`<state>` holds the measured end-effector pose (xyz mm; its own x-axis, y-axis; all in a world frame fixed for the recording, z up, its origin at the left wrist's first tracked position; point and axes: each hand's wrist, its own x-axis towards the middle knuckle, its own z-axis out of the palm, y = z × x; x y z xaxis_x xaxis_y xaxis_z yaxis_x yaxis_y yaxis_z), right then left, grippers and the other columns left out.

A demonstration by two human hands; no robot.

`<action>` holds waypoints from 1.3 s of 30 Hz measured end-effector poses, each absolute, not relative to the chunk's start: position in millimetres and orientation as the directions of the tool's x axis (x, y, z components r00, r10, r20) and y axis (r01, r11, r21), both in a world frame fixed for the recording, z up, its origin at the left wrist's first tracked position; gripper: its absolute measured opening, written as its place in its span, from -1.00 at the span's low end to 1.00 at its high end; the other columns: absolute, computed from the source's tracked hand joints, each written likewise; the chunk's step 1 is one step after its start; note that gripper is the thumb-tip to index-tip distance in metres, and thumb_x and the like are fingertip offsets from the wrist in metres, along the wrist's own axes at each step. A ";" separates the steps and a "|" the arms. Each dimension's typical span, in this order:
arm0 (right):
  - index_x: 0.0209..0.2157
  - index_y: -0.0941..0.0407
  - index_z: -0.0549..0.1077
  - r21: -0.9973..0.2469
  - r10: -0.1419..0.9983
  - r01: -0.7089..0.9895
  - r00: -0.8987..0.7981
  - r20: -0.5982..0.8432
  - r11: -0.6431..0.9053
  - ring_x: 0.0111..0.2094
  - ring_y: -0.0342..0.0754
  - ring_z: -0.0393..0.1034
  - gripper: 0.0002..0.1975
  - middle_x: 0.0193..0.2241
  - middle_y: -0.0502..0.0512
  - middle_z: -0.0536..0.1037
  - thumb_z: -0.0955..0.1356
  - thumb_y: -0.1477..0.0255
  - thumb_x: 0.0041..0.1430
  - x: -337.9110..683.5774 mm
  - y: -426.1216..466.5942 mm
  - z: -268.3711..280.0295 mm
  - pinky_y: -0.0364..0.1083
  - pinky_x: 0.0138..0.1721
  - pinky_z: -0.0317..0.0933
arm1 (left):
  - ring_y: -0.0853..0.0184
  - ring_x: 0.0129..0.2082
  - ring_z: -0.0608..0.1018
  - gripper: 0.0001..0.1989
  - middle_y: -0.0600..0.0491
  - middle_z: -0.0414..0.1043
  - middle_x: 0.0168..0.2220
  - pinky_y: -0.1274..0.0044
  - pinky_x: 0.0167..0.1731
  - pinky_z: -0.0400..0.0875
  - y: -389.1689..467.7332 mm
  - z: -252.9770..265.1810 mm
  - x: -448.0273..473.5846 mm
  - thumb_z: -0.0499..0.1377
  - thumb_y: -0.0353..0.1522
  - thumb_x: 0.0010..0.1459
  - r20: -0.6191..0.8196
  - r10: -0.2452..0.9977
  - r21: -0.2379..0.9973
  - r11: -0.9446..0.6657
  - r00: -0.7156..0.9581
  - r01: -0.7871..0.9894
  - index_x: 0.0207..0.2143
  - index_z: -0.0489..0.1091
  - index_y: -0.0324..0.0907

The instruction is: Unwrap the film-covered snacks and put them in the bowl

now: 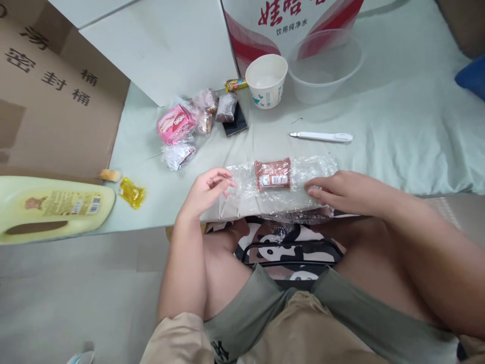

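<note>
A small snack in a reddish-brown wrapper [273,174] lies on a spread sheet of clear plastic film [242,197] at the table's near edge. My left hand [207,193] is at the film's left end, its fingers loosely curled and apart, with nothing seen in them. On the right end of the film, my right hand [333,188] lies with its fingers stretched out flat, pointing toward the snack. Part of the film hangs over the edge. Beyond the film is a white utility knife [321,137].
A paper cup [267,82] and a clear plastic bowl [322,76] stand at the back. Left of them are a dark phone [237,123], a pink snack pack [176,124] and several wrapped snacks. A yellow wrapper [132,192] and large yellow bottle [96,202] lie at left.
</note>
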<state>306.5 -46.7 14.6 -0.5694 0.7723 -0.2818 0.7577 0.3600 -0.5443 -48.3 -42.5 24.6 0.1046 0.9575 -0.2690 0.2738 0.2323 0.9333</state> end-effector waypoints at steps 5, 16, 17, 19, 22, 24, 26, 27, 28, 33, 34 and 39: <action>0.32 0.07 0.31 -0.508 0.947 0.829 -0.312 -0.073 0.234 -0.53 0.10 0.41 -0.34 -0.57 0.04 0.57 0.35 0.13 0.24 295.9 -39.2 3.6 0.04 -0.39 0.28 | 0.22 -0.04 0.55 -0.61 -0.06 0.51 -0.04 0.45 -0.04 0.44 -34.0 8.2 -45.6 0.45 -0.32 -0.12 0.108 0.994 0.848 -0.097 0.010 0.521 -0.17 0.55 -0.11; -0.02 0.08 0.43 -0.610 0.826 0.597 -0.533 0.183 0.521 0.04 0.19 0.48 -0.71 0.07 0.25 0.54 0.32 0.40 0.22 246.9 -33.1 -6.6 0.15 0.01 0.37 | 0.25 -0.19 0.62 -0.87 -0.03 0.56 -0.20 0.44 -0.21 0.52 -17.2 -1.5 13.2 0.27 -0.33 0.11 -0.157 0.987 0.984 0.151 0.047 0.098 -0.41 0.37 -0.13; 0.04 0.08 0.41 -0.609 0.816 0.592 -0.553 0.169 0.528 0.06 0.19 0.47 -0.64 0.09 0.24 0.54 0.34 0.40 0.19 244.3 -32.2 -9.2 0.16 0.04 0.35 | 0.27 -0.28 0.62 -0.84 0.00 0.55 -0.26 0.49 -0.35 0.50 -15.1 1.0 15.2 0.26 -0.31 0.11 -0.232 0.973 0.971 0.232 0.015 -0.055 -0.40 0.32 -0.12; 0.16 0.06 0.34 -0.599 0.821 0.610 -0.551 0.150 0.519 0.10 0.21 0.44 -0.50 0.14 0.23 0.52 0.36 0.40 0.17 239.3 -30.2 -13.1 0.17 0.07 0.32 | 0.32 -0.44 0.60 -0.79 0.06 0.52 -0.35 0.60 -0.59 0.35 -11.8 6.9 17.1 0.26 -0.27 0.10 -0.364 0.931 0.895 0.348 -0.005 -0.277 -0.37 0.24 -0.10; 0.15 0.06 0.38 -0.603 0.836 0.636 -0.540 0.098 0.481 0.00 0.17 0.50 -0.58 0.03 0.20 0.58 0.29 0.39 0.25 234.9 -25.5 -13.0 0.14 -0.01 0.33 | 0.42 -0.60 0.52 -0.73 0.11 0.48 -0.42 0.67 -0.75 0.05 -9.6 13.0 17.0 0.28 -0.27 0.05 -0.453 0.891 0.832 0.417 -0.015 -0.366 -0.35 0.19 -0.09; 0.05 0.08 0.44 -0.650 0.840 0.613 -0.538 0.073 0.449 -0.09 0.13 0.51 -0.65 -0.07 0.18 0.61 0.29 0.40 0.24 235.4 -21.7 -8.6 0.09 -0.08 0.33 | 0.45 -0.64 0.49 -0.72 0.12 0.48 -0.43 0.69 -0.78 -0.06 -9.5 14.1 16.0 0.27 -0.29 0.03 -0.470 0.882 0.831 0.427 -0.039 -0.355 -0.35 0.17 -0.09; -0.03 0.10 0.46 -0.742 0.851 0.551 -0.524 0.047 0.381 -0.16 0.09 0.51 -0.68 -0.14 0.17 0.61 0.34 0.37 0.17 237.3 -19.0 -2.1 0.05 -0.14 0.34 | 0.46 -0.66 0.49 -0.74 0.12 0.47 -0.45 0.69 -0.79 -0.12 -9.6 13.8 14.7 0.24 -0.32 0.01 -0.472 0.878 0.843 0.422 -0.080 -0.334 -0.35 0.16 -0.09; -0.06 0.10 0.46 -0.801 0.859 0.504 -0.512 0.026 0.324 -0.20 0.07 0.50 -0.68 -0.16 0.16 0.61 0.37 0.33 0.14 238.2 -18.5 1.1 0.03 -0.18 0.35 | 0.47 -0.66 0.48 -0.76 0.13 0.47 -0.46 0.70 -0.79 -0.15 -9.6 13.5 13.9 0.22 -0.34 0.01 -0.471 0.876 0.849 0.416 -0.107 -0.326 -0.35 0.16 -0.09; -0.08 0.10 0.46 -0.858 0.868 0.446 -0.497 -0.001 0.255 -0.23 0.05 0.50 -0.67 -0.19 0.15 0.61 0.39 0.29 0.12 238.8 -18.6 3.8 0.02 -0.21 0.36 | 0.48 -0.67 0.47 -0.78 0.13 0.46 -0.47 0.70 -0.79 -0.17 -9.5 13.2 12.9 0.20 -0.35 0.00 -0.472 0.871 0.853 0.411 -0.137 -0.323 -0.36 0.17 -0.10; -0.08 0.06 0.48 -0.978 0.948 0.209 -0.308 -0.083 -0.018 -0.31 0.01 0.45 -0.66 -0.27 0.12 0.57 0.37 0.16 0.20 241.2 -20.0 4.7 0.00 -0.31 0.37 | 0.52 -0.67 0.46 -0.78 0.17 0.41 -0.50 0.72 -0.79 -0.19 -8.2 12.3 6.9 0.22 -0.36 -0.03 -0.488 0.844 0.852 0.405 -0.222 -0.332 -0.38 0.20 -0.12; -0.12 0.06 0.48 -0.978 0.964 0.199 -0.242 -0.113 -0.065 -0.36 -0.02 0.42 -0.68 -0.33 0.10 0.55 0.36 0.14 0.21 243.0 -17.0 3.5 -0.02 -0.37 0.34 | 0.51 -0.67 0.47 -0.78 0.17 0.41 -0.50 0.72 -0.79 -0.19 -8.0 12.3 6.1 0.23 -0.35 -0.04 -0.488 0.843 0.852 0.405 -0.224 -0.332 -0.37 0.20 -0.12; -0.17 0.04 0.43 -0.987 0.991 0.095 0.044 -0.125 -0.128 -0.52 -0.10 0.34 -0.55 -0.44 0.03 0.47 0.36 -0.06 0.17 262.4 26.2 10.2 -0.09 -0.51 0.23 | 0.49 -0.69 0.46 -0.81 0.17 0.40 -0.51 0.73 -0.79 -0.18 -8.0 12.9 6.8 0.20 -0.35 -0.02 -0.494 0.844 0.851 0.421 -0.210 -0.314 -0.36 0.22 -0.12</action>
